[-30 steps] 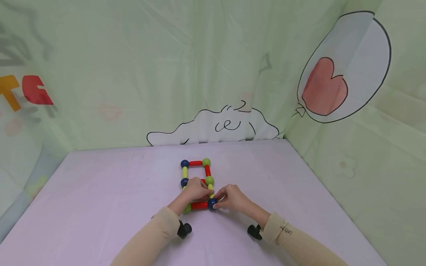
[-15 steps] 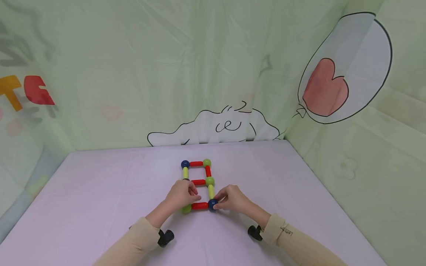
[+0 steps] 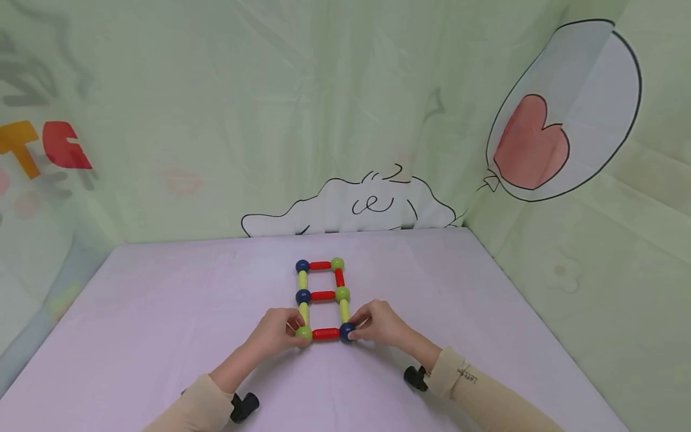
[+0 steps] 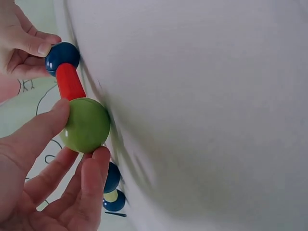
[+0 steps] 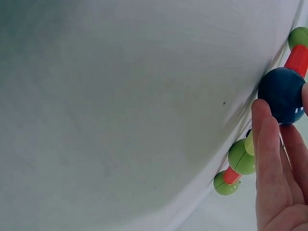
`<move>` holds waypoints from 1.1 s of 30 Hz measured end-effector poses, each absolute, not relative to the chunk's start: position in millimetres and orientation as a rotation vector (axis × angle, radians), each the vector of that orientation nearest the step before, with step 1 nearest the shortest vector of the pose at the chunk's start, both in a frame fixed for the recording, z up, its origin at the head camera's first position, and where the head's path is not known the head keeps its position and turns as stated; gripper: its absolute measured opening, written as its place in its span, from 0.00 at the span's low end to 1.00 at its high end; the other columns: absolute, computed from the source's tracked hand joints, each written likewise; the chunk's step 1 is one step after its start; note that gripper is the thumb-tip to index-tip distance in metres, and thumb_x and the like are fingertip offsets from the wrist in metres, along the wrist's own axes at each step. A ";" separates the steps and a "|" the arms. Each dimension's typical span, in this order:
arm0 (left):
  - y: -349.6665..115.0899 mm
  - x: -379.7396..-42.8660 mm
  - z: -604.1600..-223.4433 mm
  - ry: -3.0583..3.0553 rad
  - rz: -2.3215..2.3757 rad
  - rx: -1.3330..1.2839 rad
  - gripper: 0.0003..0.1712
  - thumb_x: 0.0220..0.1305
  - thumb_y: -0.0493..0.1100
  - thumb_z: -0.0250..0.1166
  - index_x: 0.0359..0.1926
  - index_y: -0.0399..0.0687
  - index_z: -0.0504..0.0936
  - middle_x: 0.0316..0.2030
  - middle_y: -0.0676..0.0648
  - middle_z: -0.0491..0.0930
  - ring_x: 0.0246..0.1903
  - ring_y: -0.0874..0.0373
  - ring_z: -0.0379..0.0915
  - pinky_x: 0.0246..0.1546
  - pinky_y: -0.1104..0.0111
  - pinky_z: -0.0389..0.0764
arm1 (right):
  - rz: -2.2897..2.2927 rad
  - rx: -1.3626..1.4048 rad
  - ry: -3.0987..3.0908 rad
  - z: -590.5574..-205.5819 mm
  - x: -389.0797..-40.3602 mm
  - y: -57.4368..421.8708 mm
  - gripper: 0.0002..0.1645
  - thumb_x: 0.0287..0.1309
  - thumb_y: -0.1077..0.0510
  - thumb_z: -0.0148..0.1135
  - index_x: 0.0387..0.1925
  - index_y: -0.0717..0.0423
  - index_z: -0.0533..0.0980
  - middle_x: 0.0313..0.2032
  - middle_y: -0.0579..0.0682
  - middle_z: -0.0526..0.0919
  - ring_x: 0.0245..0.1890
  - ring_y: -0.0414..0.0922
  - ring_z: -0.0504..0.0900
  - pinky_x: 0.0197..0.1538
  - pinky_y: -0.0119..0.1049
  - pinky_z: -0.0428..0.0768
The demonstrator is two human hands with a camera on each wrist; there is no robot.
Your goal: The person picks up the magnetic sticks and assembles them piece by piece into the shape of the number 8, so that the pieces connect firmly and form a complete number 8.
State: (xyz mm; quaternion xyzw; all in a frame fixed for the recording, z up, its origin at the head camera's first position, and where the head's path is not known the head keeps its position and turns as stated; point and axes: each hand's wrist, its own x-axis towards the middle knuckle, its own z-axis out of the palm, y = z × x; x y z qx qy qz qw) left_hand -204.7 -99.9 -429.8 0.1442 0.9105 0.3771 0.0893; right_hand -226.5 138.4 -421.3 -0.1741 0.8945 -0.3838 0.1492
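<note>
A ladder-shaped frame of magnetic balls and rods lies flat on the table, forming two stacked squares. My left hand [image 3: 278,330] pinches the green ball [image 4: 86,125] at its near left corner between thumb and fingers. At the near right corner, my right hand [image 3: 378,324] pinches a blue ball [image 5: 281,95]. A red rod [image 3: 326,334] joins these two balls. Yellow rods [image 3: 345,311] run back from them to a blue ball [image 3: 303,296] and a green ball [image 3: 342,293], linked by another red rod [image 3: 323,296]. The far square ends in a red rod [image 3: 320,265].
The table [image 3: 178,312] has a pale lilac cloth. Behind it hangs a light green curtain [image 3: 216,120] with cartoon drawings, and a similar curtain stands along the right side. Black wrist cameras [image 3: 245,408] sit under both forearms.
My left hand has moved from the right-hand yellow rod, back leftward across the near square, and now pinches the near left green ball. My right hand keeps hold of the blue ball.
</note>
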 end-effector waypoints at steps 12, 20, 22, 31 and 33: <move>-97.0 -199.7 -426.9 2.740 1.138 0.413 0.15 0.43 0.38 0.74 0.34 0.39 0.82 0.25 0.51 0.77 0.25 0.61 0.71 0.27 0.73 0.76 | -1.099 -0.486 2.568 -423.4 -226.7 138.4 0.14 0.41 0.65 0.72 0.35 0.63 0.82 0.30 0.50 0.82 0.27 0.41 0.80 0.30 0.30 0.79; -94.8 -198.9 -429.2 2.776 1.102 0.424 0.15 0.43 0.39 0.74 0.34 0.39 0.83 0.23 0.52 0.76 0.24 0.62 0.67 0.24 0.75 0.73 | -1.081 -0.489 2.580 -420.1 -225.4 139.5 0.14 0.42 0.65 0.71 0.35 0.63 0.82 0.31 0.50 0.83 0.27 0.41 0.80 0.30 0.30 0.79; -94.7 -199.1 -428.7 2.780 1.103 0.424 0.15 0.42 0.39 0.74 0.34 0.39 0.83 0.22 0.52 0.76 0.24 0.62 0.67 0.24 0.75 0.73 | -1.083 -0.495 2.583 -420.1 -225.9 139.3 0.14 0.41 0.65 0.71 0.35 0.63 0.82 0.30 0.50 0.83 0.27 0.41 0.80 0.30 0.30 0.79; -92.9 -198.5 -430.4 2.786 1.087 0.429 0.15 0.43 0.38 0.74 0.34 0.37 0.83 0.23 0.51 0.77 0.24 0.63 0.69 0.25 0.76 0.74 | -1.097 -0.430 2.584 -420.3 -224.7 139.6 0.13 0.41 0.65 0.71 0.34 0.62 0.82 0.30 0.50 0.83 0.27 0.40 0.80 0.30 0.31 0.79; -92.7 -198.8 -431.4 2.788 1.085 0.440 0.15 0.43 0.38 0.74 0.34 0.37 0.83 0.24 0.51 0.78 0.24 0.63 0.70 0.25 0.76 0.74 | -1.098 -0.428 2.584 -420.2 -224.2 140.1 0.13 0.41 0.65 0.71 0.34 0.62 0.82 0.30 0.50 0.83 0.27 0.40 0.80 0.30 0.31 0.79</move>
